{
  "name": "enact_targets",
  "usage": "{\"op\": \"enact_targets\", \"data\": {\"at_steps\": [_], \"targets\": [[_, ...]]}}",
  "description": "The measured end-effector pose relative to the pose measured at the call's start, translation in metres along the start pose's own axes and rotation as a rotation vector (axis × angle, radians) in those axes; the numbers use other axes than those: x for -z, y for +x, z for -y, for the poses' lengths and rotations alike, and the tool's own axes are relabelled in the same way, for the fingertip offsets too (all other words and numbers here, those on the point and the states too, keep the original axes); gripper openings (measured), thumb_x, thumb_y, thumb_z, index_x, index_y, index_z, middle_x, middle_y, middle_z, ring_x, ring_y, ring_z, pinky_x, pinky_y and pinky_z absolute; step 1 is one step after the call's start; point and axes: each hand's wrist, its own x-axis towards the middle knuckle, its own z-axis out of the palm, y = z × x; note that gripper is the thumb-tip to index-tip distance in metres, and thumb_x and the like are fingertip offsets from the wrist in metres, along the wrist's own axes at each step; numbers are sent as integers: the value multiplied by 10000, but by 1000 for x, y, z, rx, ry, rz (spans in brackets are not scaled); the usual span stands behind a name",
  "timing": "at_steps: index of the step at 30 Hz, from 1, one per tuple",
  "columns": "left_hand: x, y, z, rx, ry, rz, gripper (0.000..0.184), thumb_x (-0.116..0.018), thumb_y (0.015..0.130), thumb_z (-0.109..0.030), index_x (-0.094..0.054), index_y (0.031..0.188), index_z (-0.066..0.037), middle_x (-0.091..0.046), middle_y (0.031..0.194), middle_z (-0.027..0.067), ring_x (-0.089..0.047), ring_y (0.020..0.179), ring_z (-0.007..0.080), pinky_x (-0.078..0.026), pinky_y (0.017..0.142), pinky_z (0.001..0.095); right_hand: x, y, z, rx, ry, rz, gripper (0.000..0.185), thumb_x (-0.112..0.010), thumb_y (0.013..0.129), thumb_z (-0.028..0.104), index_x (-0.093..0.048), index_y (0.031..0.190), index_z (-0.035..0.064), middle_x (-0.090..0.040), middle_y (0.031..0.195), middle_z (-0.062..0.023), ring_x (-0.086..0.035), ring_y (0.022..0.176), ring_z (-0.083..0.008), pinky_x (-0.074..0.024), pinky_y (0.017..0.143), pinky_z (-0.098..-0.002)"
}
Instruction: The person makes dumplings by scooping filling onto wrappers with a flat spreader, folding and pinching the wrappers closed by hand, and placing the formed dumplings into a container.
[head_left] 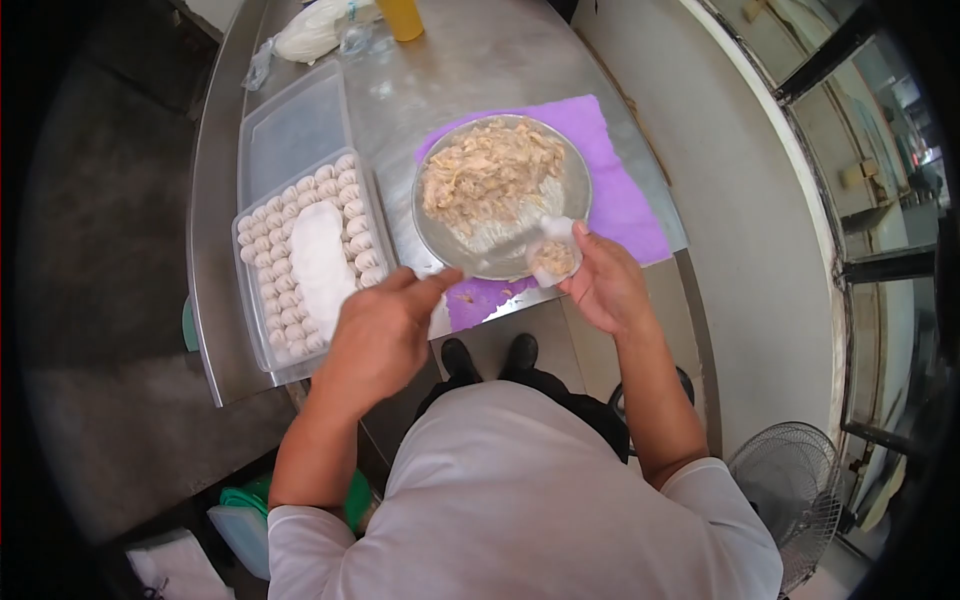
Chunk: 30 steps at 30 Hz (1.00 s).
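My right hand [612, 285] holds a thin round dumpling wrapper [549, 235] by its edge, with a dab of meat filling on it, at the near rim of a round metal pan [420, 215]. A mound of pale minced filling [490, 170] covers the far part of the pan; its near part is scraped thin. My left hand [385, 325] is closed, thumb and forefinger together, between the pan and a plastic box [247, 300]. Whether it grips something small I cannot make out. Pleated dumplings [270, 240] fill the box in rows, with a white layer of what looks like wrappers [320, 262] on top.
Under the pan lies a purple cloth [625, 210] on the steel table [480, 60]. The box's lid [295, 125] rests behind it. A yellow cup [401, 18] and a white plastic bag [315, 30] stand at the back. A fan [790, 500] is at the lower right, near the wall.
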Motion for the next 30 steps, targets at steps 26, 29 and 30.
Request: {"op": "enact_targets", "data": {"at_steps": [26,29,30], "targets": [[-60,-4,27,623,-1851,94,322,-636,940,7,-570,1255,16,-659,1145,138,-699,945,229,-601,862,361,-48,-33,-22,446,-949,203,463,-665,921,42,-534,1358,-39,-488,1215,-116,-521,975,-159,-490,830,-281],[-74,-35,29,296,-2000,67,394,-624,905,70,-562,1291,23,-656,1187,164,-688,1012,245,-591,892,372,-61,-42,-11,371,-1030,340,467,-682,924,41,-530,1356,-49,-536,1170,-98,-570,989,-150,-501,836,-278],[-74,-39,19,300,-2020,5,436,-639,894,73,-550,1319,26,-654,1205,162,-681,1033,242,-586,899,369,-69,-43,-16,365,-1026,352,467,-682,924,41,-530,1356,-49,-536,1170,-98,-570,989,-150,-501,836,-278]]}}
